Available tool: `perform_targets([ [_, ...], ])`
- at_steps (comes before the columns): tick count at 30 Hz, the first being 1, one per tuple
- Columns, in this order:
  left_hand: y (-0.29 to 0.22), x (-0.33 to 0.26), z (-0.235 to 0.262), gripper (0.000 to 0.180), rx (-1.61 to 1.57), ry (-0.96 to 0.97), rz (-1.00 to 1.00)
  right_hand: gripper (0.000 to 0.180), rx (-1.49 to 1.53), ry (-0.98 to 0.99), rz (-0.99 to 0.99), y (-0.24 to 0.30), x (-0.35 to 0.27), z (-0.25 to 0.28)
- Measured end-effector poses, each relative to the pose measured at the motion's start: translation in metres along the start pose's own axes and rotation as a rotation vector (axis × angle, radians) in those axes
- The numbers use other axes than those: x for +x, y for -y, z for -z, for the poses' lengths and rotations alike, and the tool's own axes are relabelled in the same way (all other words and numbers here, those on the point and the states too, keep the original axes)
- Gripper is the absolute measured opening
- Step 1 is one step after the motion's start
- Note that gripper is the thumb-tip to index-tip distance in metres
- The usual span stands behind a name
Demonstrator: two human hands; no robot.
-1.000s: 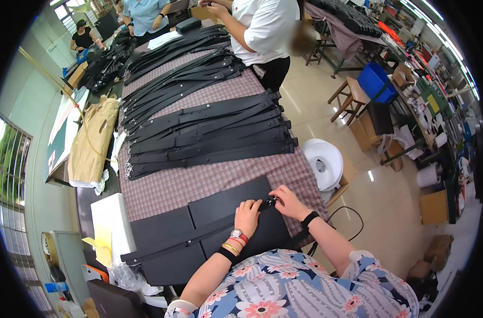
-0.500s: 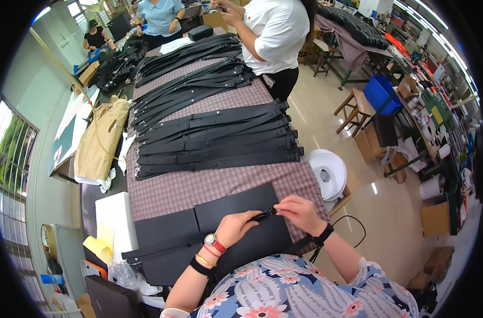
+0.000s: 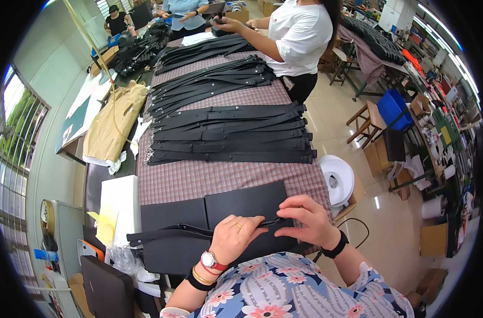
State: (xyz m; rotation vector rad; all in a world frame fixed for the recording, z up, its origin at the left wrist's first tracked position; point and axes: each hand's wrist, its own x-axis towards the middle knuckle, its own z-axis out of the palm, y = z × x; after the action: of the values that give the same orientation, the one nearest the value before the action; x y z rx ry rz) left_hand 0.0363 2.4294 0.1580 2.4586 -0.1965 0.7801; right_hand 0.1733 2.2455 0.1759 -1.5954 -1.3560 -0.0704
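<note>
A long black strap (image 3: pixel 186 228) runs across the black flat panels (image 3: pixel 247 200) at the near end of the table. My left hand (image 3: pixel 236 238) pinches this strap close to its right part, fingers and thumb closed together. Just right of it, my right hand (image 3: pixel 310 222) has its thumb and index finger spread apart beside the strap, touching it at most lightly. From my left hand the strap trails leftward to an end lying past the panels' left side. What lies under my left fingers is hidden.
Beyond the panels, rows of black straps (image 3: pixel 225 132) lie on a checked cloth (image 3: pixel 241 173). A person in a white top (image 3: pixel 300 37) stands at the far right of the table. A white block (image 3: pixel 126 201) is at left; a white round bin (image 3: pixel 337 180) stands on the right floor.
My right fingers have parted from their pinch on the strap. Both hands sit slightly lower, and the strap's left part has lifted into a bend. The view has shifted.
</note>
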Motion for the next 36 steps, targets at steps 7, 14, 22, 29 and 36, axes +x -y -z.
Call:
perform_targets([
  [7,-0.019,0.0,0.014,0.036,-0.087,0.021,0.045,0.035,-0.105,-0.052,0.204,0.008,-0.003,-0.005],
  [14,-0.026,-0.005,0.018,0.039,-0.034,0.029,0.052,0.027,-0.117,-0.162,0.281,0.017,-0.009,-0.011],
  [22,-0.033,-0.001,0.023,0.039,-0.092,0.113,0.11,0.025,0.0,-0.168,0.272,0.021,-0.008,-0.014],
  [29,-0.035,-0.001,0.023,0.037,-0.044,0.138,0.132,0.026,-0.011,-0.154,0.166,0.027,-0.006,-0.012],
  [36,-0.036,0.004,0.034,0.043,-0.128,0.122,0.143,0.029,-0.03,-0.112,0.207,0.023,-0.005,-0.007],
])
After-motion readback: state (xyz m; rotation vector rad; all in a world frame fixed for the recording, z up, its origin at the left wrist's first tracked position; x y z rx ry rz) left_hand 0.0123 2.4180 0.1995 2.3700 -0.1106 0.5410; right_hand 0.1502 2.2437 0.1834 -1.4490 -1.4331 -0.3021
